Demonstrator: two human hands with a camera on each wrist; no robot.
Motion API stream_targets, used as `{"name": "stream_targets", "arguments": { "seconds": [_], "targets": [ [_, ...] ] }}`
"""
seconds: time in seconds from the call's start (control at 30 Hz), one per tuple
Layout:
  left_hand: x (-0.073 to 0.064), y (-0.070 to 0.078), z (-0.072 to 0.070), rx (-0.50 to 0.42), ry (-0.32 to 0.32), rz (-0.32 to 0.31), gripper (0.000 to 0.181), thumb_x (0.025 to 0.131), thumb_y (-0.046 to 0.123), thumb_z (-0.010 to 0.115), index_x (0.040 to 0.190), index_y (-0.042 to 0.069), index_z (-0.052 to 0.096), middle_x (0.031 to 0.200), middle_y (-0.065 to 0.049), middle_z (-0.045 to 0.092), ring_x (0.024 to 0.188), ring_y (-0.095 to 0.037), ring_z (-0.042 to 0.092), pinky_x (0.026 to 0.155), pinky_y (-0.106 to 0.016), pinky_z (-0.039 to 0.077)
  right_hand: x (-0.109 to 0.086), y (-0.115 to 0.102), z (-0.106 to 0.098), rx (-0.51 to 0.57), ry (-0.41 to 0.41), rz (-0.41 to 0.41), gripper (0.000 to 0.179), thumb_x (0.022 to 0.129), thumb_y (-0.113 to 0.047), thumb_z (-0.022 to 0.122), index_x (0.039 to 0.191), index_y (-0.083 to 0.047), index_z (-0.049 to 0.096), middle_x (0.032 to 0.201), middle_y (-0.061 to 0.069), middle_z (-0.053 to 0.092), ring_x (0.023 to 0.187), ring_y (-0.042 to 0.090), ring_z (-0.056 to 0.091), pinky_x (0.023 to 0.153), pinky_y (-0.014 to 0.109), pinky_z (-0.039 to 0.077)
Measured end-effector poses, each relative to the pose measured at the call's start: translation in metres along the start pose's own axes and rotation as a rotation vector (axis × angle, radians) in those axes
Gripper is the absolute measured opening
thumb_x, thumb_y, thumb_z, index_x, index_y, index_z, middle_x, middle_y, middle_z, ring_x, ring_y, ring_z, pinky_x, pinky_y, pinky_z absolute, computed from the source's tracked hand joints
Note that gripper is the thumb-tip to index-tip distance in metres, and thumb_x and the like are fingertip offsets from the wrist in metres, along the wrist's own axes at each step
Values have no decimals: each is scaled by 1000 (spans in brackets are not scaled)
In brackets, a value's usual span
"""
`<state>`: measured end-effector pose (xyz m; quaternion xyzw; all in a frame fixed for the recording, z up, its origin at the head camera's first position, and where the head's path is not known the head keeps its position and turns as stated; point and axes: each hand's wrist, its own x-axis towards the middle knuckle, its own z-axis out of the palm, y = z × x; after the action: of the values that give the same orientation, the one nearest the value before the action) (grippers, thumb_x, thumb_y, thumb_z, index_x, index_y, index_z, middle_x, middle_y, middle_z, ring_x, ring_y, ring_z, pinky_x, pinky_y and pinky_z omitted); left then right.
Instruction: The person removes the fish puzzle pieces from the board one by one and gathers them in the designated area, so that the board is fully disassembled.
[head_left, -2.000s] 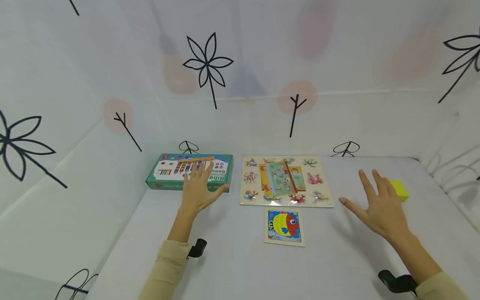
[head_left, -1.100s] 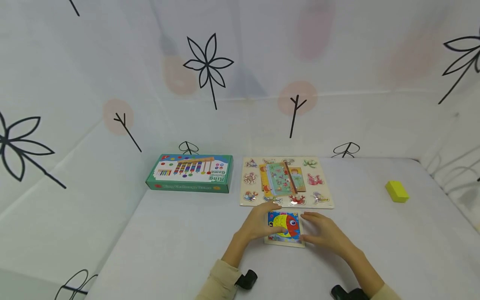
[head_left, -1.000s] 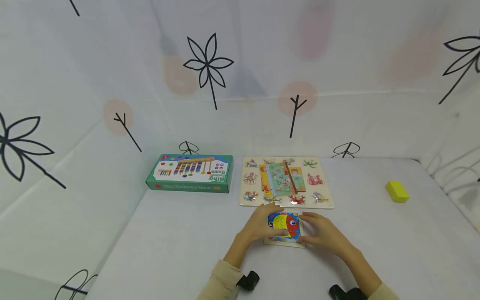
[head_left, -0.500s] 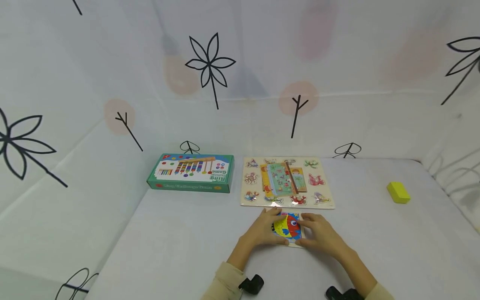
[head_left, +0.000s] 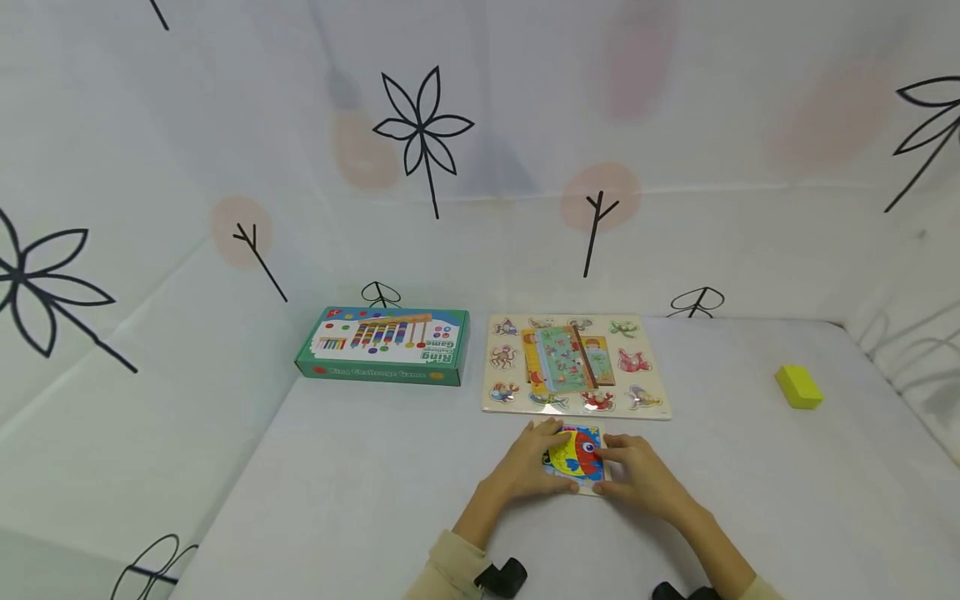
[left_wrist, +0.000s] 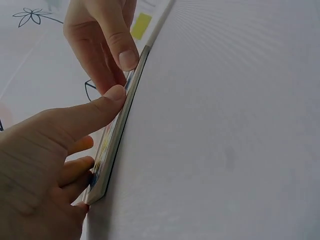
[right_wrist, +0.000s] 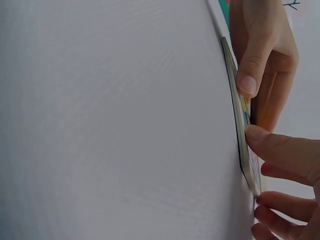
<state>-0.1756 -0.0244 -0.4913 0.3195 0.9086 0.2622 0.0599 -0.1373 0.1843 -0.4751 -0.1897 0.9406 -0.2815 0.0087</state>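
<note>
A small square fish jigsaw puzzle (head_left: pixel 581 458) in a pale wooden frame lies on the white table, its yellow and red fish face up. My left hand (head_left: pixel 525 462) holds its left side, thumb on the near edge and fingers reaching to the far part. On the other side my right hand (head_left: pixel 647 482) grips the right edge, with the index fingertip on the fish's head and the thumb at the near corner. The left wrist view shows the frame's near edge (left_wrist: pixel 118 140) low against the table, both thumbs on it. The right wrist view shows that edge (right_wrist: pixel 238 115) too.
Behind the puzzle lies a larger wooden animal board (head_left: pixel 498 402) with several flat picture pieces (head_left: pixel 562 358) stacked on it. A green Ring Challenge Game box (head_left: pixel 382 373) stands back left. A yellow block (head_left: pixel 799 387) sits at the right, and a patterned white cloth wall rises behind.
Both hands came in from above the table's two sides to the fish puzzle and closed on its edges. In the last half second they have barely moved.
</note>
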Motion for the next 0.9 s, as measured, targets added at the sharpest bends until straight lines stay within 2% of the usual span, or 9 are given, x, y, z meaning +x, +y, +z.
{"name": "stream_targets", "arguments": {
  "seconds": [0.3, 0.77, 0.9],
  "targets": [
    [-2, 0, 2, -44, 16, 11, 70, 76, 42, 76, 134, 10, 54, 145, -9, 43, 139, -20, 30, 114, -44, 20, -2, -1, 1, 95, 25, 54, 46, 69, -17, 82, 109, 1, 69, 120, 28, 57, 108, 46, 50, 91, 60, 42],
    [-4, 1, 2, -38, 27, 23, 72, 75, 44, 76, 133, 8, 54, 144, -10, 44, 138, -23, 32, 114, -45, 22, -4, 0, 4, 77, 30, 44, 49, 67, -23, 84, 108, -1, 69, 121, 27, 57, 109, 45, 50, 91, 59, 42],
    [-3, 2, 2, 9, 35, 33, 69, 76, 43, 76, 132, 9, 55, 142, -11, 46, 137, -23, 35, 113, -45, 25, -4, 1, 3, 47, 21, 32, 50, 67, -24, 84, 109, -1, 69, 120, 26, 57, 109, 44, 51, 92, 58, 43]
  ]
}}
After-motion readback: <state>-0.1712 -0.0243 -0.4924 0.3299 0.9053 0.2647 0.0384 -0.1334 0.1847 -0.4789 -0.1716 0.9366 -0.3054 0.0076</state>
